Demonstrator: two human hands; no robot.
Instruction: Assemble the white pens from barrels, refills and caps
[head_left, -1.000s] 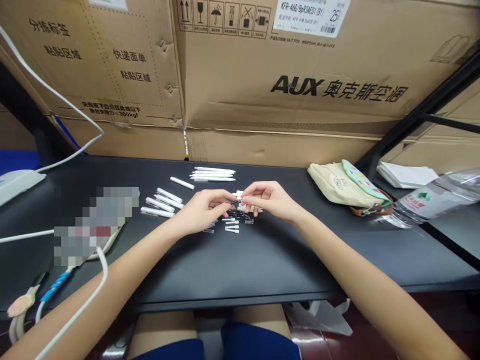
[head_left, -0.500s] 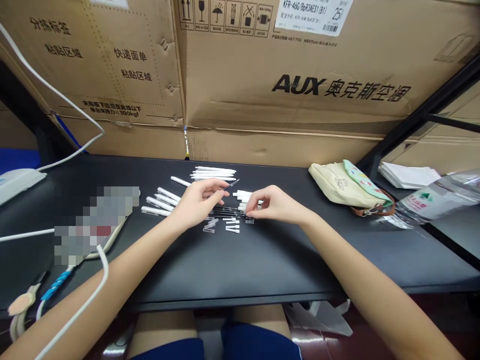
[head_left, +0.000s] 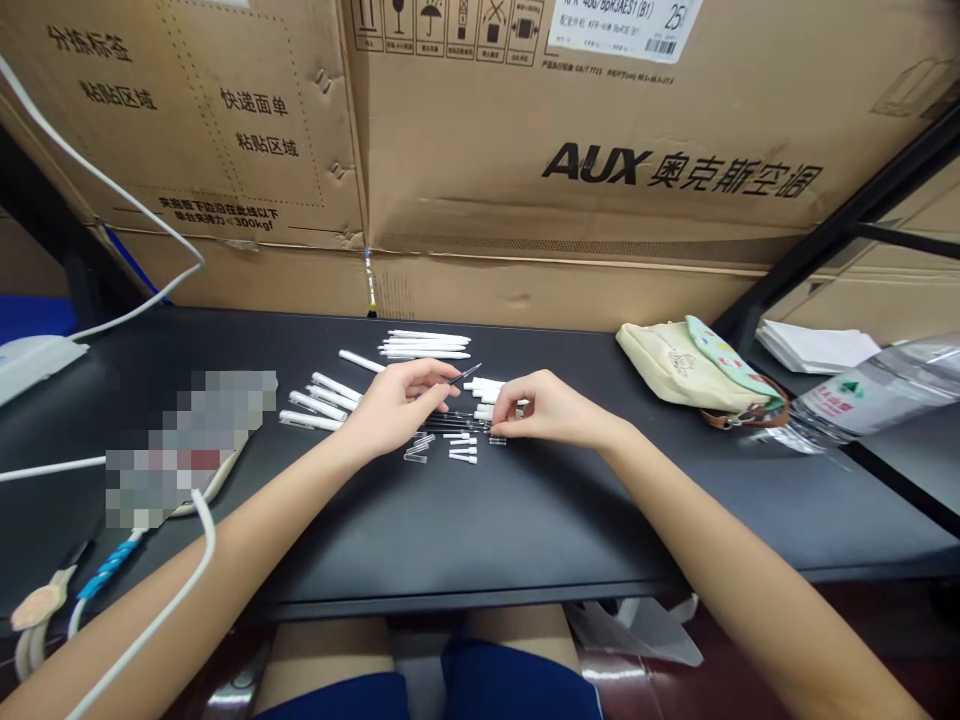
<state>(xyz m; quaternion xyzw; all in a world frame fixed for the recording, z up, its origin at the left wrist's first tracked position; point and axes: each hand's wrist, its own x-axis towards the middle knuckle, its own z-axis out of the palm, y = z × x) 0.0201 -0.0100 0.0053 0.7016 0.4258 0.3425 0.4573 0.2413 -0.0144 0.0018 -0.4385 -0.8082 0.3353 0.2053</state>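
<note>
My left hand point(head_left: 395, 408) is closed on a thin dark pen refill point(head_left: 468, 372), its tip pointing up and to the right. My right hand point(head_left: 541, 408) is pinched low over the small parts; whatever its fingertips hold is too small to make out. Under and between the hands lie several dark refills point(head_left: 450, 421). White pen barrels point(head_left: 486, 384) sit just behind my right fingers, partly hidden. Nearer me are clear pen clips point(head_left: 417, 450), small white end pieces point(head_left: 463, 455) and tiny clear pieces point(head_left: 498, 441) beside my right fingertips.
White pens point(head_left: 426, 346) lie in a row behind, with more capped pens point(head_left: 319, 402) to the left. A blurred-out object point(head_left: 191, 450) with white cables is further left. At right are a cloth pouch point(head_left: 675, 365), a bottle point(head_left: 862, 395) and white papers point(head_left: 817, 345). Large cartons point(head_left: 487, 210) stand behind.
The refill in my left hand has shifted slightly up and to the right. My right hand stays pinched in nearly the same spot. The view has moved a little.
</note>
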